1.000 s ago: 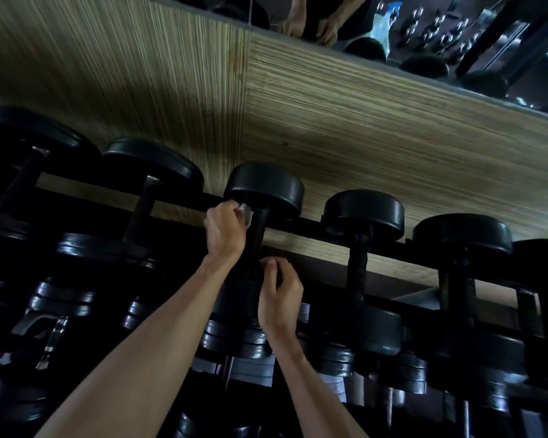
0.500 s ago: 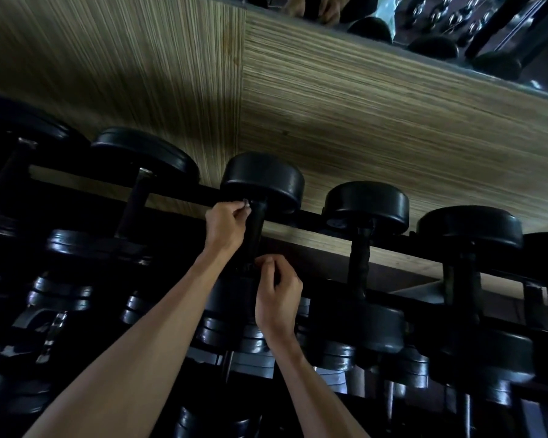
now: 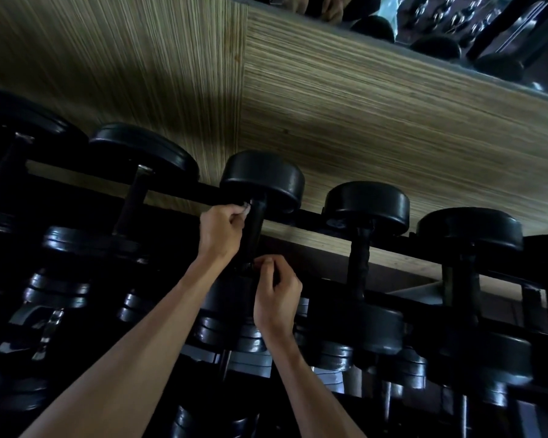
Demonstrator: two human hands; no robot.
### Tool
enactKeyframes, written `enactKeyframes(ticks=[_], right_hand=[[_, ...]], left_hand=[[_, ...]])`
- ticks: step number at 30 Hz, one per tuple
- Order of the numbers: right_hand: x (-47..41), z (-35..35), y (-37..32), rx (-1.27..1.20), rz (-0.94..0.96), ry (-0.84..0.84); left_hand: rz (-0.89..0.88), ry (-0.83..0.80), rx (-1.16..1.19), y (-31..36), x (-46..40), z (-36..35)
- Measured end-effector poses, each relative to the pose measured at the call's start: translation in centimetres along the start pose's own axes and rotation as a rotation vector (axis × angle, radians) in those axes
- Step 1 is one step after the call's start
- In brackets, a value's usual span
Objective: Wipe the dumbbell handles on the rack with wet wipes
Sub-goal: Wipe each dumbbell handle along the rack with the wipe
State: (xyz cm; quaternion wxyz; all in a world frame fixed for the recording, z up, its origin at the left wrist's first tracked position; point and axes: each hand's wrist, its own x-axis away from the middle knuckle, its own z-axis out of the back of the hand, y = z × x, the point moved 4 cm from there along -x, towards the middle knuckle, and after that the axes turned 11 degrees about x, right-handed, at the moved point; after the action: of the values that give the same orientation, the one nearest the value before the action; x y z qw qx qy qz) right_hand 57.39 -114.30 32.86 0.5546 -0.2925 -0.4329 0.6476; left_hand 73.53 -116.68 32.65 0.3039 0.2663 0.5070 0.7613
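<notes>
A black dumbbell (image 3: 263, 178) lies on the top tier of the rack (image 3: 323, 221), its dark handle (image 3: 254, 230) running toward me. My left hand (image 3: 220, 232) pinches a small pale wet wipe (image 3: 245, 209) against the handle's far end, just under the round head. My right hand (image 3: 276, 295) sits at the near end of the same handle with its fingers curled at it; what it holds is too dark to tell.
More black dumbbells (image 3: 367, 203) line the top tier on both sides, and lower tiers hold several more (image 3: 60, 241). A striped wooden wall (image 3: 361, 121) rises behind the rack, with a mirror (image 3: 456, 23) above it.
My left hand has slid a little along the handle toward the far head with the wipe. My right hand stays at the near end. The view has shifted slightly.
</notes>
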Motion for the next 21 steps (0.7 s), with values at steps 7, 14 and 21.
enactKeyframes(ticks=[7, 14, 21], right_hand=[[0.0, 0.2, -0.4, -0.031, -0.012, 0.002], [0.0, 0.2, -0.2, -0.032, -0.015, 0.003], [0.1, 0.2, -0.2, -0.019, -0.005, 0.003]], left_hand=[[0.085, -0.033, -0.007, -0.1, -1.3, -0.1], [0.087, -0.088, -0.001, -0.1, -1.1, 0.4], [0.001, -0.127, -0.054, 0.2, 0.8, 1.1]])
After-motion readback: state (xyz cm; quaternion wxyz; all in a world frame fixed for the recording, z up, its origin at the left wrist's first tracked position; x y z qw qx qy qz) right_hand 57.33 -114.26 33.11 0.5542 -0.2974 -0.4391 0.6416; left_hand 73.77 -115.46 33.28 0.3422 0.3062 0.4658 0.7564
